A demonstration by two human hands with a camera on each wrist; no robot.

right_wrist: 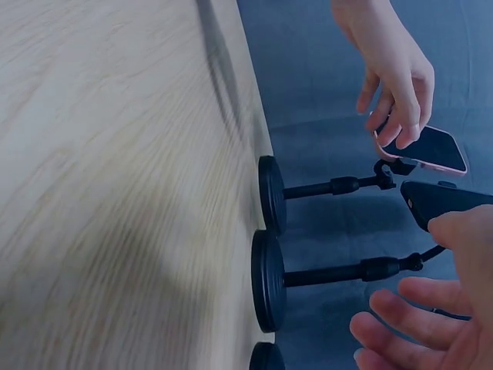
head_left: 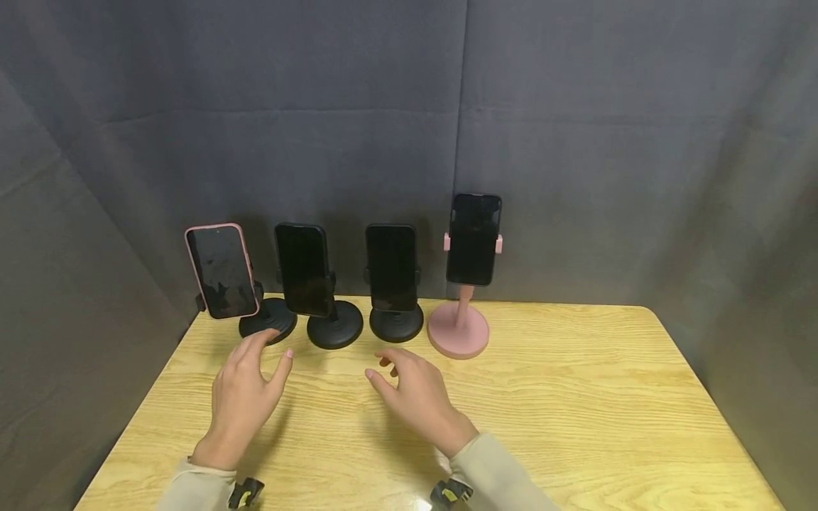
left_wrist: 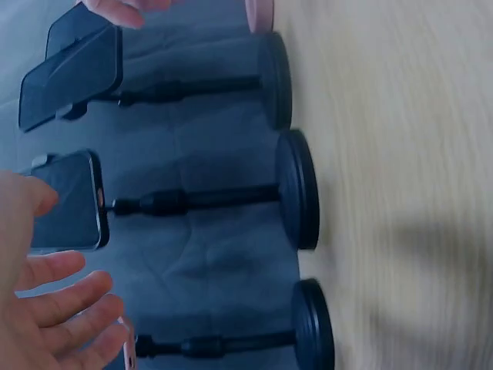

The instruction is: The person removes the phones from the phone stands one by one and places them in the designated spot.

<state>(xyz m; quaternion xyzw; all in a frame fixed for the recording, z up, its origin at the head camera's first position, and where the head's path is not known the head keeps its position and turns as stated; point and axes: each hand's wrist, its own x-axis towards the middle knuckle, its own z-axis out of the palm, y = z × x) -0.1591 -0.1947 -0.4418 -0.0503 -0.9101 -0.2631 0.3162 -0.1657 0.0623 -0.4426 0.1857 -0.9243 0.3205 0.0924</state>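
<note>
My left hand [head_left: 241,397] hovers over the table with fingers loosely bent and thumb apart, holding nothing. Nearest to it is the leftmost black phone stand [head_left: 271,321], which bears a phone in a pink case [head_left: 224,277]. My right hand [head_left: 418,394], also relaxed and holding nothing, is in front of the third black stand [head_left: 397,326] and its dark phone [head_left: 391,270]. Between these two, another black stand [head_left: 336,326] carries a black phone [head_left: 302,271]. A pink stand [head_left: 459,332] at the right end of the row clamps a taller-set black phone [head_left: 474,240].
The stands line the back edge of a light wooden table [head_left: 575,404]. Grey cloth [head_left: 358,149] hangs behind them and along both sides. Dark straps [head_left: 246,492] with small devices are worn at my sleeve cuffs.
</note>
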